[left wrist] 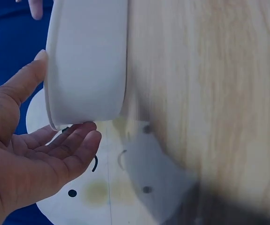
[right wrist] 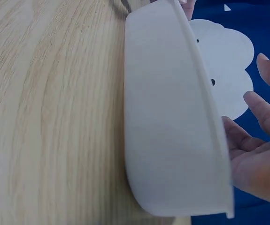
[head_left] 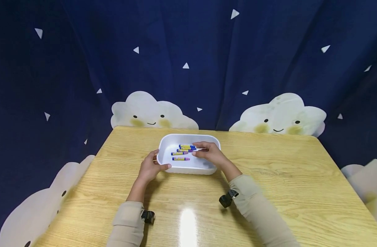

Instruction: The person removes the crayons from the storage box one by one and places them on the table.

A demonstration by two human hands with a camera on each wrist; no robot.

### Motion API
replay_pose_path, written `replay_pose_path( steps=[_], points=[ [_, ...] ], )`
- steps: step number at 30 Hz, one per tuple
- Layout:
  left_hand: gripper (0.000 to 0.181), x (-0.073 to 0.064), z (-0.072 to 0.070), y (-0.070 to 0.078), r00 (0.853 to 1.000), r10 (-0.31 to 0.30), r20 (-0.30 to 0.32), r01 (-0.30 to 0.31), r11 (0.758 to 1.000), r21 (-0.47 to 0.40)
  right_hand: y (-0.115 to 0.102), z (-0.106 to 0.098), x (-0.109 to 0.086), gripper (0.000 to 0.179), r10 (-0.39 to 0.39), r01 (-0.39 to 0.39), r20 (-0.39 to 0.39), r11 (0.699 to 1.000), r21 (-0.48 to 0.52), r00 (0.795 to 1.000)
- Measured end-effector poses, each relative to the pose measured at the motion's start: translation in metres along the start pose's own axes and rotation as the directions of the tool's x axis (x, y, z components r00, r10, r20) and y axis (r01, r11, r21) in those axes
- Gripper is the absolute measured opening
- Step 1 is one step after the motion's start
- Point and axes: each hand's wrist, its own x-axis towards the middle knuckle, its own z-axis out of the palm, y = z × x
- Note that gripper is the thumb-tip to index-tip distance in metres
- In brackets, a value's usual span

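A white plastic tray (head_left: 191,170) sits on the table, holding several crayons (head_left: 180,159) with yellow wrappers and blue ends. Their tips are pink, purple and blue, and they lie roughly side by side left of the tray's middle. My left hand (head_left: 150,168) grips the tray's left end, thumb along the front rim and fingers around the end wall; the left wrist view shows this thumb (left wrist: 24,80) at the rim. Over the tray's right half, my right hand (head_left: 209,153) reaches in from the right, thumb and fingers apart beside the crayons' tips. Nothing shows between them in the right wrist view.
The tray stands near the far edge of a light wooden table (head_left: 278,178). Behind it hangs a dark blue curtain (head_left: 188,31) with white triangles and smiling clouds. Both wrists carry small black cameras (head_left: 226,201) over beige sleeves.
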Motion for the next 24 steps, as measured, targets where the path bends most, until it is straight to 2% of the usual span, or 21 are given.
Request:
replay_pose_path(
  steps=[6,14,17,24],
  points=[
    [0.084,0.001,0.002,0.001,1.0,0.008,0.015,-0.008,1.0,0.014,0.012,0.009,0.013,0.041,0.03,-0.029,-0.026,0.999,0.032,0.999],
    [0.086,0.001,0.004,-0.003,1.0,0.024,0.007,-0.024,1.0,-0.012,0.024,0.023,0.028,0.046,0.203,-0.203,-0.003,0.979,0.033,0.979],
    [0.086,0.0,0.005,-0.004,1.0,0.028,0.008,-0.028,0.999,-0.028,0.028,0.028,0.032,0.045,0.214,-0.214,0.009,0.977,-0.021,0.977],
    [0.085,-0.003,0.002,-0.005,1.0,0.012,-0.01,-0.012,1.0,-0.009,0.033,0.035,0.041,0.038,0.169,-0.163,0.013,0.965,-0.206,0.986]
  ],
)
